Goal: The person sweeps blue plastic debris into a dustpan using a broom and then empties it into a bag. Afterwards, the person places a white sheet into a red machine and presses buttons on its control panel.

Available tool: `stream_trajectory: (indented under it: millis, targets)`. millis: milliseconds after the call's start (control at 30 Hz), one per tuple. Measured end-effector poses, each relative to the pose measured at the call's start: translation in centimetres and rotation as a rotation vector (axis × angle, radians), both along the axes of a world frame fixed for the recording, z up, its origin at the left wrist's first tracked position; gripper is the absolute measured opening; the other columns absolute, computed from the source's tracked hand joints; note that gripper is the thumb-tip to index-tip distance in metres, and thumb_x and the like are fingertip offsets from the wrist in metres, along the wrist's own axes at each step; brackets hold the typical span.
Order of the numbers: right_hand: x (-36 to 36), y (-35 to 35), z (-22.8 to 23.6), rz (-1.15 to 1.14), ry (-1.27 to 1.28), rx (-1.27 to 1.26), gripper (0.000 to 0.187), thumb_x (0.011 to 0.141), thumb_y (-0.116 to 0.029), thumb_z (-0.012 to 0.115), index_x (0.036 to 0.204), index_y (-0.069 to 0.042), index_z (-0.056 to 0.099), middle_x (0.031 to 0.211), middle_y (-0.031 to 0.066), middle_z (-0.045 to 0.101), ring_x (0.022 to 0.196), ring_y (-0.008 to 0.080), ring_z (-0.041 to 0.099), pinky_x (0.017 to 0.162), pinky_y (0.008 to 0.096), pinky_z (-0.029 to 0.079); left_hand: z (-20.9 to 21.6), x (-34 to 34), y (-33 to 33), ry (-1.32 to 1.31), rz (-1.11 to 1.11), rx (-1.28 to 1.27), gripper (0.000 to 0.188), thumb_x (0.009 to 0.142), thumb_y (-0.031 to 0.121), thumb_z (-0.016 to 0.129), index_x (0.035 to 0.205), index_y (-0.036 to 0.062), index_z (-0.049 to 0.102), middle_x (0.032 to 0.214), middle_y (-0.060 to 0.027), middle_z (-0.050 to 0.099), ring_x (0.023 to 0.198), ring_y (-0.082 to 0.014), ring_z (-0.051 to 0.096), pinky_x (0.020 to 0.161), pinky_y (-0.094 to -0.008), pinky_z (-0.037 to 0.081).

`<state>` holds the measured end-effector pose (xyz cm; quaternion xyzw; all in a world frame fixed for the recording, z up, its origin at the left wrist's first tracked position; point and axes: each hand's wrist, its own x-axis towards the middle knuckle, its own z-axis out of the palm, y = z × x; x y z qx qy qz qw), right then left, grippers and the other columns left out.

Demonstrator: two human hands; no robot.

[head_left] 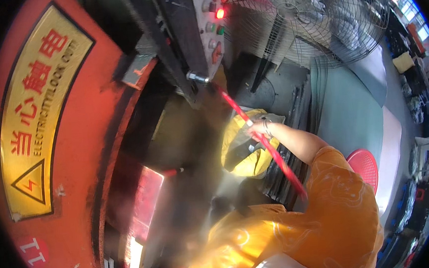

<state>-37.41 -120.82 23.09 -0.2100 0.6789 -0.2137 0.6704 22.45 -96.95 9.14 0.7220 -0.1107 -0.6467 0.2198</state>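
Note:
My right hand (pixel 258 129), with a bangle on the wrist, is closed around a long thin red rod (pixel 276 162). The rod runs slantwise from a metal fitting (pixel 198 78) under the machine's control panel down toward my orange-sleeved shoulder (pixel 334 168). Just below the hand lies a crumpled yellow cloth or bag (pixel 244 162) with a dark patch in it. A blurred haze covers the middle of the view. My left hand does not show.
A red machine housing (pixel 97 92) with a yellow warning sign fills the left. Its control panel (pixel 212 29) carries buttons and a lit red lamp (pixel 220 13). Behind stand a large wire-guard fan (pixel 315 12), stacked dark sheets (pixel 293 123) and a red plastic stool (pixel 365 166).

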Motion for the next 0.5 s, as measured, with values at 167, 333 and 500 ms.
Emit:
stream_trajectory:
  millis: [167, 333, 500]
  targets:
    - [-5.3, -4.1, -2.0, 0.436, 0.910, -0.112, 0.024, 0.075, -0.019, 0.054, 0.092, -0.006, 0.064, 0.082, 0.0153, 0.065, 0.075, 0.0263, 0.064, 0.060, 0.0374, 0.049, 7.6, -9.1, 1.4, -0.087, -0.078, -0.122, 0.021, 0.085, 0.029, 0.056, 0.076, 0.0102, 0.056, 0.059, 0.0026, 0.049, 0.047, -0.0072, 0.041, 0.040, -0.0238, 0.033]
    - [-13.0, -9.5, -1.3, 0.784, 1.112, -0.048, 0.034, 0.077, -0.024, 0.052, 0.109, -0.012, 0.058, 0.112, 0.0144, 0.057, 0.103, 0.0276, 0.056, 0.083, 0.0383, 0.046, 6.3, -7.3, 1.2, -0.154, -0.198, -0.339, 0.025, 0.084, 0.027, 0.061, 0.102, 0.0113, 0.056, 0.089, -0.0059, 0.060, 0.072, -0.0168, 0.057, 0.058, -0.0292, 0.048]
    - [-15.9, -6.0, -4.1, 0.508, 1.589, -0.009, 0.034, 0.086, -0.020, 0.040, 0.118, -0.016, 0.051, 0.126, 0.0120, 0.045, 0.122, 0.0276, 0.036, 0.095, 0.0495, 0.026, 4.2, -8.0, -5.4, -0.118, -0.223, -0.102, 0.016, 0.084, 0.024, 0.057, 0.092, 0.0112, 0.052, 0.081, -0.0036, 0.054, 0.067, -0.0162, 0.052, 0.055, -0.0294, 0.044]
